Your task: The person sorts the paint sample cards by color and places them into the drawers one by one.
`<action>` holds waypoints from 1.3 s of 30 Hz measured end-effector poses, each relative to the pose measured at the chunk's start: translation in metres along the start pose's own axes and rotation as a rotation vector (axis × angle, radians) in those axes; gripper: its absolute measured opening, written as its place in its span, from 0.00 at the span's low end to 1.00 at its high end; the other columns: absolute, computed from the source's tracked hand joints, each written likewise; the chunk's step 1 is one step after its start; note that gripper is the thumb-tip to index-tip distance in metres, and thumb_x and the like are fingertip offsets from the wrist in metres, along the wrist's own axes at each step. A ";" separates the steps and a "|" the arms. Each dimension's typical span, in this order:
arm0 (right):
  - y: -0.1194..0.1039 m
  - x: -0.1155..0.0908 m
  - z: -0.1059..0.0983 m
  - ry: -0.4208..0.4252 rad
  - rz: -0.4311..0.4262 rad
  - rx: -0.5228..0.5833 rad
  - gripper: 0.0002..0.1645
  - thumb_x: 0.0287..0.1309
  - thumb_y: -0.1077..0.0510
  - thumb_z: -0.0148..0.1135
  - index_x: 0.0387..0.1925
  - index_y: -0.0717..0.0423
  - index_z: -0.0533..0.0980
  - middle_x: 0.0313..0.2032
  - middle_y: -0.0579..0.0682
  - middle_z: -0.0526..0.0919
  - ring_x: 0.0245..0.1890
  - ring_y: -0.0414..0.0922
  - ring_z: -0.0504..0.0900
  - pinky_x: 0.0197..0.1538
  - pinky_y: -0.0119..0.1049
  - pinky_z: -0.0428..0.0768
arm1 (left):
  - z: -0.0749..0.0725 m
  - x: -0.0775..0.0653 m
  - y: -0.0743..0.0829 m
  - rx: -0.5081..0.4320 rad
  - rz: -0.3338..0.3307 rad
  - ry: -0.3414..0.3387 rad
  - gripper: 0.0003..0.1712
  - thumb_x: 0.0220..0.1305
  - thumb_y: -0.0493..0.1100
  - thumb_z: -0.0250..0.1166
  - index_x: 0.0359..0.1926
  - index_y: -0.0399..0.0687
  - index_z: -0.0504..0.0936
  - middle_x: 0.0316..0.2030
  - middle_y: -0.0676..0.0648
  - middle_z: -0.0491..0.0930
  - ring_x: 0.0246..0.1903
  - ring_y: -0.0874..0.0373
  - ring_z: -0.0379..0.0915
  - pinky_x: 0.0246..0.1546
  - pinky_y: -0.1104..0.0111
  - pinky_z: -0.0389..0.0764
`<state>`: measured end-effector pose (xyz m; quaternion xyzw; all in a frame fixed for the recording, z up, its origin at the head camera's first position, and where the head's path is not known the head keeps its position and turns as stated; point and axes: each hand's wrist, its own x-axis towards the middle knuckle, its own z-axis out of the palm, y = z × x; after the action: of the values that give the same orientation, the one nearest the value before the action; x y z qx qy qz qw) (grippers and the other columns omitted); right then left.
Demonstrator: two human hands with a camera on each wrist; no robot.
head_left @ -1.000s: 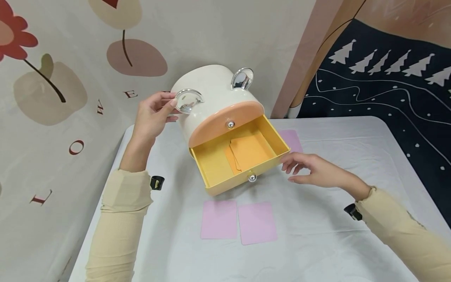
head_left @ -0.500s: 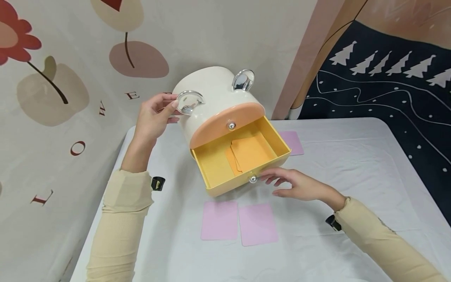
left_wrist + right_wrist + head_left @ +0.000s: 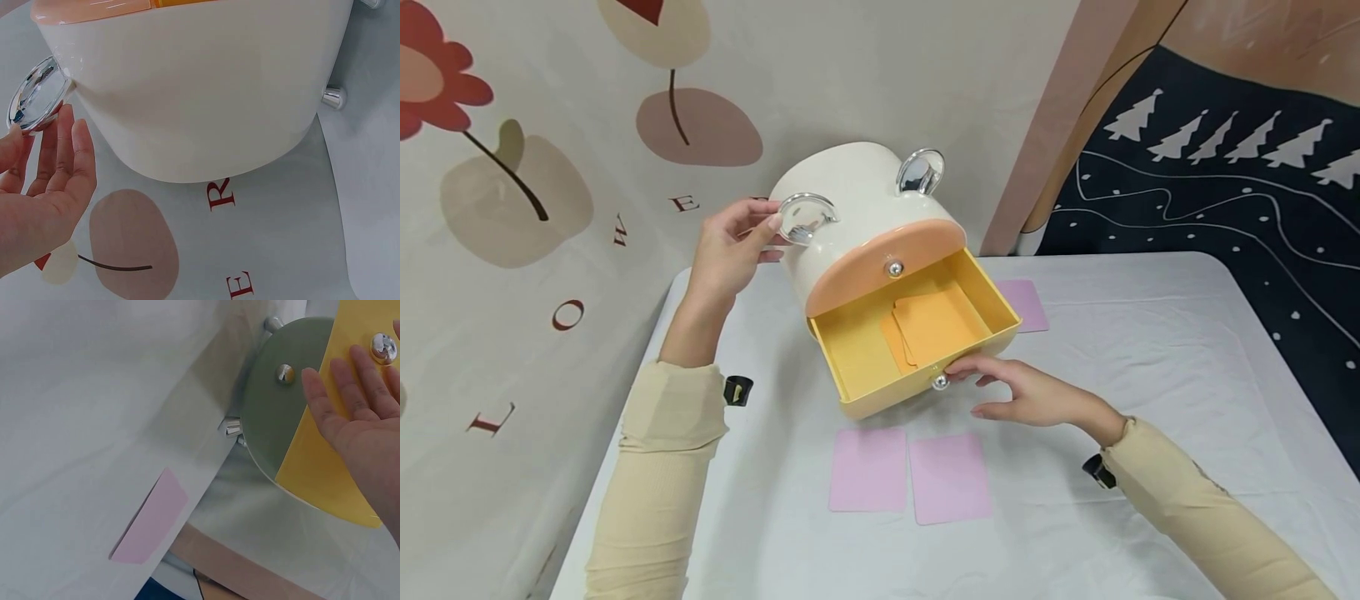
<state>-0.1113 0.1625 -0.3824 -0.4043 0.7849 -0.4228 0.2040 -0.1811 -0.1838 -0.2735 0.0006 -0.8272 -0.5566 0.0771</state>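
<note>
A cream storage box (image 3: pixel 842 175) with silver ears stands at the back of the table, its yellow drawer (image 3: pixel 880 394) pulled far out. Inside the drawer lie overlapping orange cards (image 3: pixel 942 323). My left hand (image 3: pixel 724 254) pinches the near silver ear (image 3: pixel 806 219) between thumb and fingers; the left wrist view shows that ear (image 3: pixel 39 97) too. My right hand (image 3: pixel 1037 393) is at the drawer's front, fingertips beside the silver knob (image 3: pixel 941 382), fingers fairly straight and thumb apart. In the right wrist view, a green drawer front (image 3: pixel 275 406) shows beyond the yellow one.
Two pink cards (image 3: pixel 868 471) lie side by side on the white-covered table (image 3: pixel 820 558) in front of the box. Another pink card (image 3: pixel 1024 305) lies behind the drawer to the right. A printed cloth backdrop (image 3: pixel 850 67) rises close behind the box.
My right hand has moved left along the drawer front, from its right corner to the knob. My left hand keeps its hold on the ear, and the drawer stays out.
</note>
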 end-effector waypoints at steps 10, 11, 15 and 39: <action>0.002 0.010 -0.005 0.025 -0.013 -0.019 0.31 0.54 0.67 0.62 0.59 0.60 0.64 0.55 0.51 0.71 0.54 0.45 0.69 0.54 0.46 0.72 | -0.001 0.001 -0.002 -0.007 0.008 -0.003 0.15 0.63 0.42 0.58 0.49 0.39 0.77 0.38 0.47 0.75 0.33 0.61 0.77 0.33 0.76 0.80; 0.002 0.013 -0.006 0.025 -0.013 -0.017 0.31 0.54 0.67 0.62 0.59 0.60 0.63 0.55 0.51 0.70 0.54 0.45 0.69 0.55 0.46 0.72 | -0.001 0.000 -0.003 -0.002 0.008 -0.003 0.16 0.63 0.42 0.58 0.49 0.40 0.76 0.39 0.47 0.75 0.33 0.61 0.77 0.34 0.76 0.80; 0.002 0.027 -0.009 0.020 0.001 -0.007 0.32 0.53 0.68 0.61 0.60 0.61 0.62 0.57 0.53 0.69 0.55 0.47 0.68 0.58 0.48 0.68 | -0.001 0.000 -0.003 0.000 0.007 -0.004 0.16 0.63 0.43 0.58 0.49 0.40 0.76 0.40 0.46 0.76 0.33 0.61 0.77 0.34 0.76 0.80; 0.009 0.102 -0.033 0.075 0.097 0.034 0.28 0.56 0.73 0.53 0.58 0.63 0.61 0.55 0.58 0.68 0.58 0.54 0.65 0.52 0.57 0.68 | -0.001 0.001 -0.001 -0.037 0.004 -0.005 0.14 0.63 0.41 0.58 0.48 0.38 0.77 0.38 0.47 0.76 0.31 0.63 0.77 0.32 0.76 0.80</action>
<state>-0.1973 0.1000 -0.3690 -0.3461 0.8034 -0.4405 0.2017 -0.1824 -0.1853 -0.2740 -0.0041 -0.8170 -0.5716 0.0760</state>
